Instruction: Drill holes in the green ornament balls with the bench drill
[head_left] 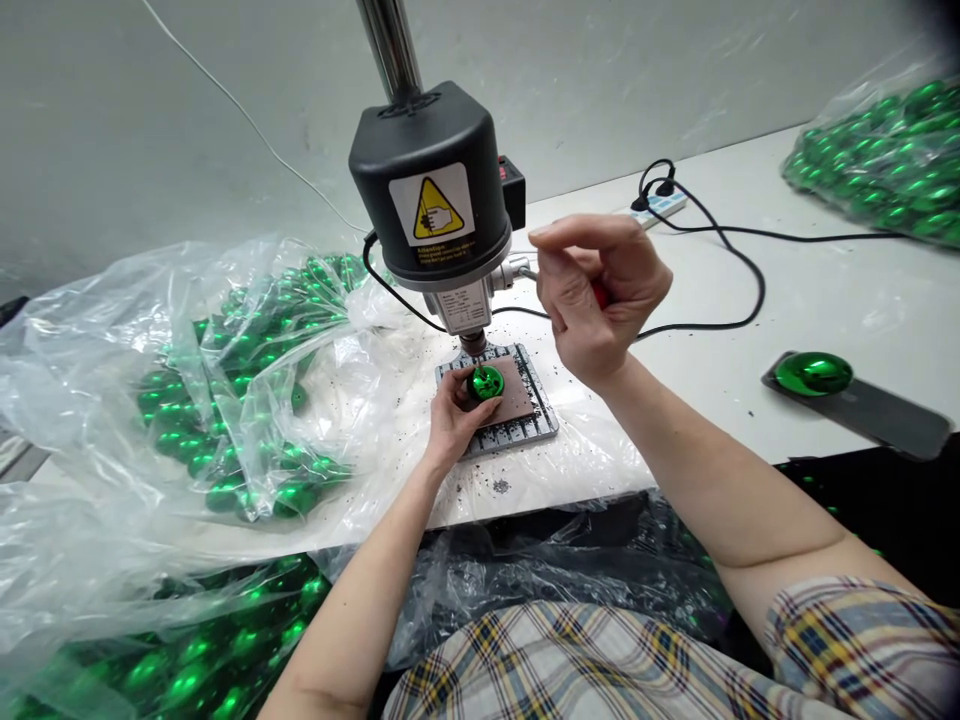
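A small black and silver drill press [427, 185] stands before me, its chuck [473, 343] pointing down. Beneath the chuck, my left hand [452, 412] grips a shiny green ball [486, 382] on a brown board [519, 390], which lies on the slotted metal base [536, 428]. The ball sits close under the drill tip; whether the two touch I cannot tell. My right hand [604, 290] is closed around the drill press lever [529, 271] at the machine's right side. A bit of red shows between its fingers.
Clear plastic bags of green balls lie at the left [247, 370], lower left [187, 650] and far right [885, 165]. A phone [892, 415] with another green ball [814, 373] on it is at right. Behind my right hand, a black cable [761, 285] loops near a power strip [664, 207]. Dark shavings dot the table.
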